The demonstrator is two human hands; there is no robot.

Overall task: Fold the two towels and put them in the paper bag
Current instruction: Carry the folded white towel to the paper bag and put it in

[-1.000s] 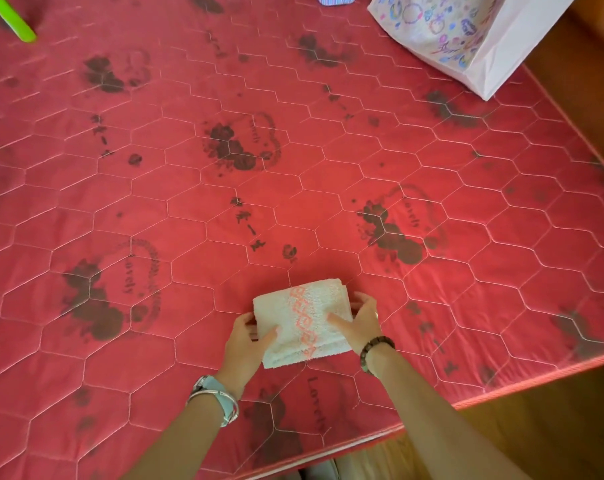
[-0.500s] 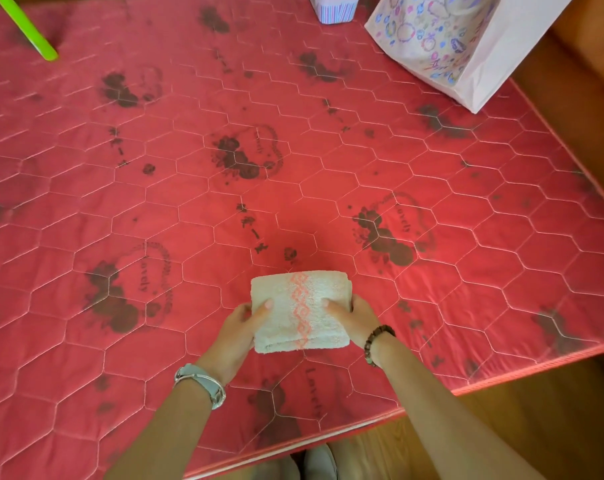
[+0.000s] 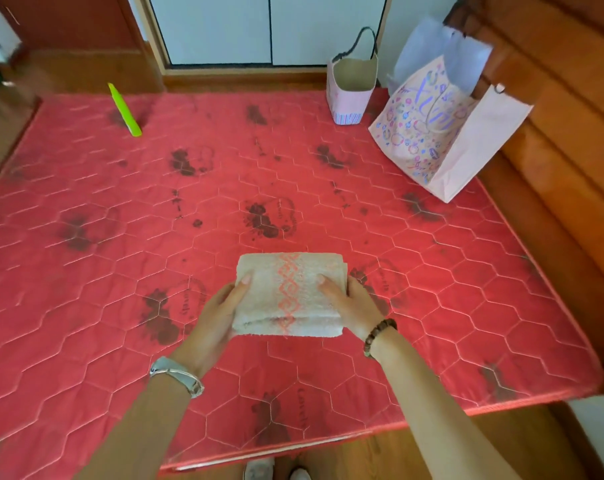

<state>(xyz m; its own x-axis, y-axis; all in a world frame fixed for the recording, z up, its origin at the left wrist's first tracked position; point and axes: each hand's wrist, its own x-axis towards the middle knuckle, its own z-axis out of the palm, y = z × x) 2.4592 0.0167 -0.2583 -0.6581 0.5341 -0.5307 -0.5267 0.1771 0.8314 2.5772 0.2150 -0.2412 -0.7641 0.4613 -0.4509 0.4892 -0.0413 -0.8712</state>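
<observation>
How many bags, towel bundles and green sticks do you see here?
Bags: 2, small bag and large bag.
Towel bundles: 1, the folded towel, gripped by left hand and right hand.
Green stick: 1.
Total: 4.

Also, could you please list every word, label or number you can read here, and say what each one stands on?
"Lovely": printed on the mattress, repeated beside its dark prints, somewhat blurred.
Purple lettering on the large bag: too stylised and blurred to read.
Nothing legible on the small bag.
No letters on the towel, only an orange woven pattern.
</observation>
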